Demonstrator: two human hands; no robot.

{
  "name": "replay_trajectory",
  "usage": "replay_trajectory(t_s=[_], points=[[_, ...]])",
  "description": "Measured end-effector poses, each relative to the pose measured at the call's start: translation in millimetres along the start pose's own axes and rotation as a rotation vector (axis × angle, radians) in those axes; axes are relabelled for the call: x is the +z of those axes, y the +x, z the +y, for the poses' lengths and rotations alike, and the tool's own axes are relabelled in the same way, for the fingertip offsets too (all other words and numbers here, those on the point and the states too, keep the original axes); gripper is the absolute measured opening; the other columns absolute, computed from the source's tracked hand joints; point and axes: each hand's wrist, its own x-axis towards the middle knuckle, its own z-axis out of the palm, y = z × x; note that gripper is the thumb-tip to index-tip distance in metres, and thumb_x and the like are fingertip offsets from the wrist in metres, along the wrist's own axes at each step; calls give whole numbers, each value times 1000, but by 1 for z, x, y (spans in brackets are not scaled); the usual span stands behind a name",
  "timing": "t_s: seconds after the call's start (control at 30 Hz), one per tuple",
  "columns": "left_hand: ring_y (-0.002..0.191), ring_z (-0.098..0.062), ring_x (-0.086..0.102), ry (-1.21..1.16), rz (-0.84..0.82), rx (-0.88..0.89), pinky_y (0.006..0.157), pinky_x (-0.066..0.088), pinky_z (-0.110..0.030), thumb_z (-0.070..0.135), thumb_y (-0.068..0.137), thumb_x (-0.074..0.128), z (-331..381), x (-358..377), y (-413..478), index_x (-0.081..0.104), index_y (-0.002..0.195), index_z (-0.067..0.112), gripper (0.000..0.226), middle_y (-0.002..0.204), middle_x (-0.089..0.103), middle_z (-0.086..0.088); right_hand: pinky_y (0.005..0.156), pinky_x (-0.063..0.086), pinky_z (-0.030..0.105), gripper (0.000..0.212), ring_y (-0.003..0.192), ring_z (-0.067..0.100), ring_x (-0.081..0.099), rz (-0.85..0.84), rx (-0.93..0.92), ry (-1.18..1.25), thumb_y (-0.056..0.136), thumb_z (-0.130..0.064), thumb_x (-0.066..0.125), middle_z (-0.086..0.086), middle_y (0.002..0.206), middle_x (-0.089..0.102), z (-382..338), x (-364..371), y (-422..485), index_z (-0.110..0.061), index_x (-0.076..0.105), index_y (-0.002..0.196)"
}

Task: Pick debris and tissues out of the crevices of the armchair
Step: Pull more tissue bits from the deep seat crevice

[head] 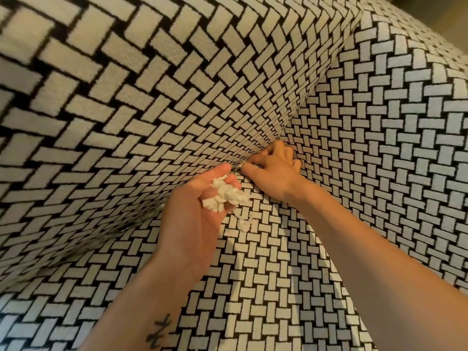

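The armchair (pixel 278 287) is covered in black-and-white basket-weave fabric. My left hand (pixel 197 211) is held palm up over the seat, its fingers curled round a wad of white tissue scraps (pixel 224 196). My right hand (pixel 274 168) reaches into the corner crevice where backrest, armrest and seat meet. Its thumb and forefinger pinch a small pale bit (pixel 243 166) at the seam. A few loose tissue flakes (pixel 244 222) lie on the seat just below my left fingers. The depth of the crevice is hidden.
The backrest (pixel 126 110) rises at the left and the armrest (pixel 392 135) at the right, closing in the corner. The seat cushion spreads toward me under both forearms. A small white scrap (pixel 160 206) sits at the seam left of my left hand.
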Motion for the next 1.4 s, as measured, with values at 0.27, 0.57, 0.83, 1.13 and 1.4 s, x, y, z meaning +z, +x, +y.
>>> replay_trajectory(t_s=[0.27,0.57,0.83,1.13,1.4], points=[[89,-15,69,49,40,35,82,54,-30,-5,91,35,2,-1,-2,74,102,8,42,96,73,-8,97,17,32,24,110,14,22,-6,3,109,95,-58,50,-6,110,31,1,-1,-1,-40,66,92],[71,-11,68,40,5,36,75,54,-25,-7,86,32,2,-1,-2,70,110,7,47,91,69,-7,98,18,31,21,111,13,23,53,-18,190,93,-60,56,-6,110,33,1,1,-6,-42,69,92],[69,-11,69,12,17,45,75,54,-25,-6,85,34,0,-3,0,72,108,6,46,83,71,-6,117,19,43,63,131,21,21,-48,95,62,78,-78,58,-5,123,27,-8,-2,-2,-41,60,130],[72,-12,69,29,11,55,79,54,-27,-4,90,36,-3,-3,1,72,107,6,41,85,71,-8,112,24,37,35,124,15,27,34,107,331,71,-64,78,-9,121,37,-5,0,-5,-41,71,96],[89,-17,74,106,4,66,90,57,-32,-4,93,36,-5,-5,2,72,106,9,41,97,77,-10,114,33,38,25,128,9,41,56,28,642,76,-57,79,-15,124,48,9,3,-19,-41,77,95]])
